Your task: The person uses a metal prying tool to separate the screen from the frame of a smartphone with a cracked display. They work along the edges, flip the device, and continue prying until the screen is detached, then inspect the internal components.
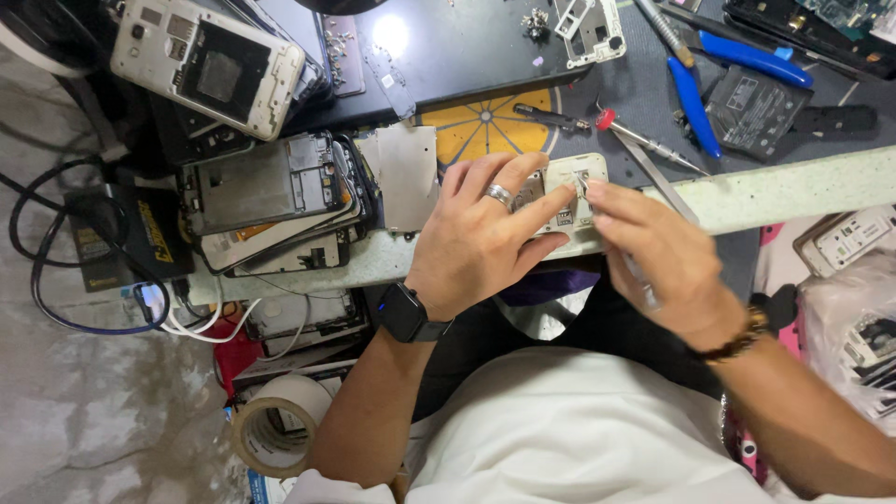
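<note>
My left hand, with a ring and a black wrist watch, rests on a small opened white phone body at the near edge of the bench and holds it down. My right hand, wearing a bead bracelet, pinches metal tweezers whose tip touches the phone's inside. The tweezers' rear end pokes out under the right palm. Much of the phone is hidden under the left fingers.
A stack of stripped phone frames and a metal plate lie to the left. A white phone shell, red-capped screwdriver, blue-handled pliers and a battery sit farther back. Tape roll and cables lie below left.
</note>
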